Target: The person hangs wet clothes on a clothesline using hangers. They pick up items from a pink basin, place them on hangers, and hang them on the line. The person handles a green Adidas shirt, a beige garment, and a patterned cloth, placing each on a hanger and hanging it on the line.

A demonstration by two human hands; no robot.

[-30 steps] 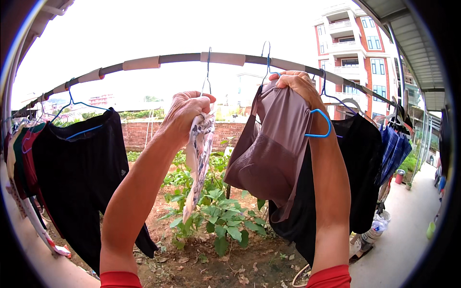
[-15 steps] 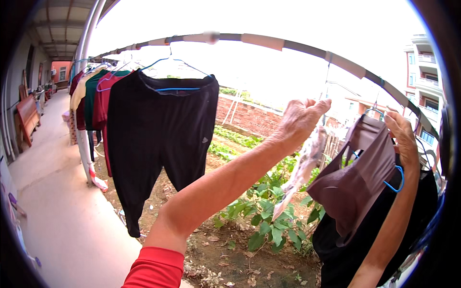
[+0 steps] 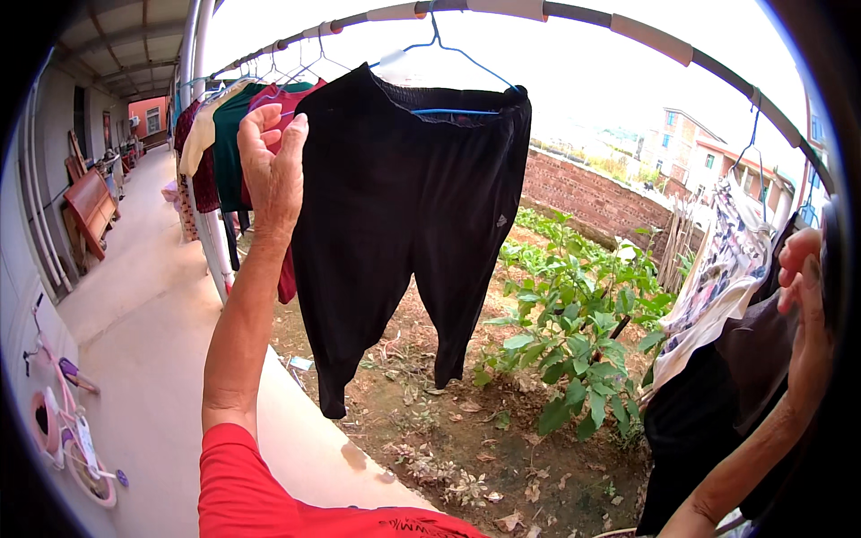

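Black pants point(image 3: 395, 197) hang in front of me from a blue wire hanger point(image 3: 468, 56). Raised beside their left waist edge is my left hand point(image 3: 275, 179), thumb and fingers apart with nothing between them. At the far right my right hand point(image 3: 807, 296) is up next to a dark brown bra top point(image 3: 753, 345), its fingers parted and no grip on the cloth visible. A white patterned garment point(image 3: 725, 255) hangs just left of that hand. Below the bra top is a black garment point(image 3: 686, 421). The picture's dark rim cuts off part of the right hand.
A grey rail point(image 3: 574, 13) arches overhead, carrying the hangers. Further left hang several clothes, including a green shirt point(image 3: 230, 134), near a white post point(image 3: 212, 242). A paved walkway point(image 3: 148, 359) runs along the left. Leafy plants point(image 3: 574, 332) grow behind the clothes.
The view has turned left. My left hand has moved from the hangers on the right to beside the black pants. My right hand remains near the bra top, now nearer the picture's edge.
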